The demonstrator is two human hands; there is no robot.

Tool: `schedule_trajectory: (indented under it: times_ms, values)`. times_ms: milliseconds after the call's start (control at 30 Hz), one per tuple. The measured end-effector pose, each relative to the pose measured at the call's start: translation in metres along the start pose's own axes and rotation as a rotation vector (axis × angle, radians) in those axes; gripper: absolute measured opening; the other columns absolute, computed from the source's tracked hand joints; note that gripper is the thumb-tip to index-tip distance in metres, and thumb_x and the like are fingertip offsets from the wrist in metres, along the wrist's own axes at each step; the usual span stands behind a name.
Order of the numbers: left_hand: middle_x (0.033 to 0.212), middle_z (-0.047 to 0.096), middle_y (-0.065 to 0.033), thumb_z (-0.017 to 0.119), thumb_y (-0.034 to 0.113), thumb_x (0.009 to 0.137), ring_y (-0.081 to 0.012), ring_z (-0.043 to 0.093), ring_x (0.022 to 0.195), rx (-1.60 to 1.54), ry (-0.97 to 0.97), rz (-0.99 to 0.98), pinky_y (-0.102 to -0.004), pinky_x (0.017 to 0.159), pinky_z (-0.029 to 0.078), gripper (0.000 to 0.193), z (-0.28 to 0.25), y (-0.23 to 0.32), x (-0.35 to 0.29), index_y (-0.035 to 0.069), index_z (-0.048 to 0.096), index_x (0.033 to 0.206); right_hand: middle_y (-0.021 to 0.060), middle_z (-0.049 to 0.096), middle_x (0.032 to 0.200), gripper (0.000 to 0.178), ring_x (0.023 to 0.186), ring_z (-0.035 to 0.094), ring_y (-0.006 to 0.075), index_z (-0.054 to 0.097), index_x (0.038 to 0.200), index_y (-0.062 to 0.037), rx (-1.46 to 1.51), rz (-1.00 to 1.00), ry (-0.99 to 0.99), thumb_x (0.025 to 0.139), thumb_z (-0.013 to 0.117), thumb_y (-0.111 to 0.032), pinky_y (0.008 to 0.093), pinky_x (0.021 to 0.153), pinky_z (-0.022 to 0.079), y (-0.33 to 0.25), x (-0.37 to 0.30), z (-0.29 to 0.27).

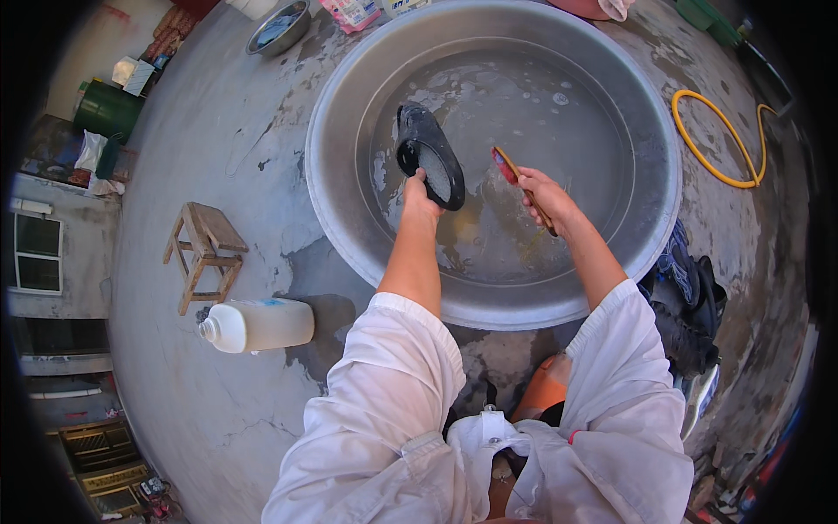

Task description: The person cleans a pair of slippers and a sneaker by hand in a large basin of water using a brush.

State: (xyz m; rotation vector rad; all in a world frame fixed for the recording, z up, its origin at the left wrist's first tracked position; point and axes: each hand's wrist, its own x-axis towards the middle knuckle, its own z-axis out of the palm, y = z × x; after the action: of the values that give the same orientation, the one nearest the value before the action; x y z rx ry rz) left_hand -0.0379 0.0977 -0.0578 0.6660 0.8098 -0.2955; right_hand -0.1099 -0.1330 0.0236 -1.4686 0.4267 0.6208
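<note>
A large round metal basin (648,175) holds cloudy, sudsy water. Over its left half, my left hand (421,194) grips a black shoe (408,131) by the heel end. The shoe's opening faces up and shows a pale grey inside. To the right, my right hand (546,199) is closed round the wooden handle of a scrub brush (504,166). Reddish colour shows at the brush's head, which is apart from the shoe. Both hands are above the water, and white sleeves cover my upper arms.
A wooden stool (209,236) and a white plastic jug (262,325), lying on its side, are at the left. Several dark shoes (685,314) lie right of the basin. A yellow hose (711,166) curls farther right. A small metal bowl (281,28) stands at the back left.
</note>
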Motion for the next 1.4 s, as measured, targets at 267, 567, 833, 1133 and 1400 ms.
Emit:
schedule_trajectory:
  times_ms: [267, 567, 833, 1133, 1400]
  values:
    - [0.074, 0.062, -0.0102, 0.047, 0.048, 0.086, -0.0192, 0.062, 0.061, 0.329, -0.180, 0.034, -0.0335, 0.055, 0.054, 0.044, 0.019, 0.000, -0.019, 0.006, 0.058, 0.095, 0.0077, 0.059, 0.083, 0.042, 0.073, 0.059, 0.0206, 0.046, 0.126, -0.0216, -0.487, -0.858, 0.120, 0.086, 0.047, -0.034, 0.0325, 0.066, 0.047, -0.023, -0.030, 0.047]
    - [0.067, 0.061, -0.0058, 0.055, 0.048, 0.082, -0.0153, 0.057, 0.050, 0.689, -0.319, -0.064, -0.0269, 0.042, 0.048, 0.041, 0.033, -0.022, -0.038, 0.008, 0.059, 0.087, 0.0141, 0.061, 0.102, 0.038, 0.093, 0.057, 0.0316, 0.047, 0.124, -0.0240, -0.588, -0.481, 0.569, 0.087, 0.045, -0.033, 0.0375, 0.080, 0.045, -0.059, -0.014, 0.015]
    - [0.099, 0.061, -0.0056, 0.043, 0.042, 0.090, -0.0143, 0.061, 0.081, 0.448, -0.309, 0.056, -0.0269, 0.069, 0.051, 0.044, 0.031, 0.000, -0.048, 0.004, 0.055, 0.108, 0.0143, 0.057, 0.084, 0.039, 0.079, 0.058, 0.0319, 0.046, 0.125, -0.0236, -0.673, -0.766, 0.297, 0.086, 0.047, -0.029, 0.0388, 0.074, 0.045, -0.019, -0.053, 0.059]
    - [0.067, 0.060, -0.0060, 0.056, 0.045, 0.082, -0.0157, 0.057, 0.051, 0.599, -0.379, 0.083, -0.0279, 0.044, 0.047, 0.039, 0.041, -0.012, -0.039, 0.007, 0.057, 0.091, 0.0117, 0.061, 0.094, 0.037, 0.089, 0.058, 0.0296, 0.048, 0.123, -0.0248, -0.676, -0.619, 0.552, 0.087, 0.043, -0.033, 0.0390, 0.077, 0.045, -0.075, -0.025, 0.036]
    - [0.096, 0.060, -0.0064, 0.066, 0.032, 0.078, -0.0159, 0.059, 0.080, 0.747, -0.321, 0.447, -0.0290, 0.070, 0.049, 0.048, 0.036, 0.005, -0.055, 0.006, 0.051, 0.114, 0.0165, 0.059, 0.091, 0.038, 0.081, 0.059, 0.0343, 0.047, 0.124, -0.0233, -0.670, -0.719, 0.438, 0.087, 0.046, -0.030, 0.0419, 0.074, 0.046, -0.037, -0.035, 0.046]
